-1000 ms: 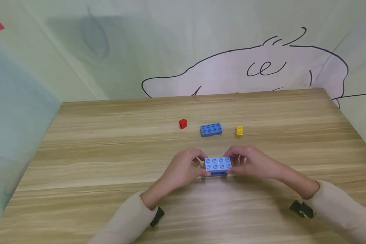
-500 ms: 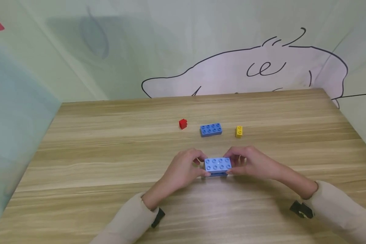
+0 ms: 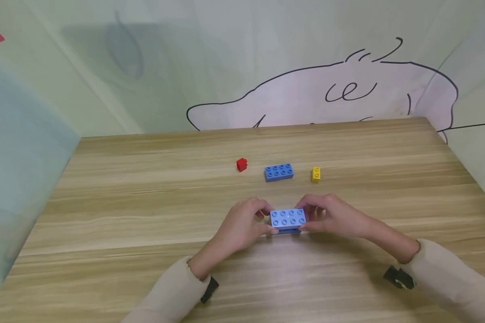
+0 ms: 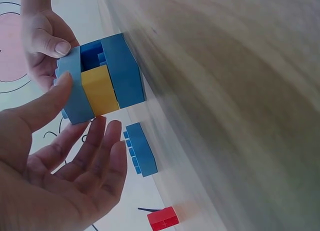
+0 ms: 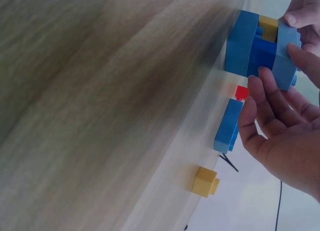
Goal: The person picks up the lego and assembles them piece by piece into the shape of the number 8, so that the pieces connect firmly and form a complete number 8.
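Note:
In the head view a light blue brick (image 3: 288, 220) with studs on top sits uppermost in a small stack. My left hand (image 3: 244, 224) pinches its left end between thumb and fingers. At its right end my right hand (image 3: 337, 217) grips it the same way. Beneath it, the left wrist view shows a yellow brick (image 4: 101, 91) under the left end. A darker blue brick (image 5: 262, 55) fills the right end in the right wrist view, with a gap between the two. A long blue brick (image 4: 123, 71) forms the base, on the wooden table (image 3: 145, 206).
Beyond the hands lie a small red brick (image 3: 241, 164), a long blue brick (image 3: 279, 172) and a small yellow brick (image 3: 315, 174), in a loose row. A wall with a cartoon drawing (image 3: 299, 94) rises behind the table's back edge.

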### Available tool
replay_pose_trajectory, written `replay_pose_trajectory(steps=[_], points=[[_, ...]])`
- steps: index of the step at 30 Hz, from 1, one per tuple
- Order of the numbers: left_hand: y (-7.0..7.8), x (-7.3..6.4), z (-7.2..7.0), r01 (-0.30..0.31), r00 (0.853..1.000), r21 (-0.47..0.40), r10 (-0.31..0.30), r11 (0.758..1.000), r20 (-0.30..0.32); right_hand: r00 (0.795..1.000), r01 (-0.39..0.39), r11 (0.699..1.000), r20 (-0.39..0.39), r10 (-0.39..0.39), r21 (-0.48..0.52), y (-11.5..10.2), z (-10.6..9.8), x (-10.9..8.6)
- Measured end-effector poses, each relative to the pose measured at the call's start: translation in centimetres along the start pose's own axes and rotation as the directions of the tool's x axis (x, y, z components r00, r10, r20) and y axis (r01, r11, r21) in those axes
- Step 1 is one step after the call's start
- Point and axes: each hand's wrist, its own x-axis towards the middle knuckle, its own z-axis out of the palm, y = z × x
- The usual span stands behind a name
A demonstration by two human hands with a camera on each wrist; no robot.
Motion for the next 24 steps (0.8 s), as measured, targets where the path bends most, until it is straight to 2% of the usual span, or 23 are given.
replay_pose_trajectory(steps=[9, 24], points=[[0.14, -0.08, 0.03, 0.032, 0.999, 0.004, -0.032, 0.999, 0.008, 1.000, -0.024, 0.998, 0.015, 0.023, 0.056, 0.22, 0.14, -0.08], [-0.37, -0.18, 0.19, -0.014, 1.000, -0.011, 0.014, 1.000, 0.007, 0.999, -0.030, 0.998, 0.022, 0.029, 0.056, 0.22, -0.55, -0.18]])
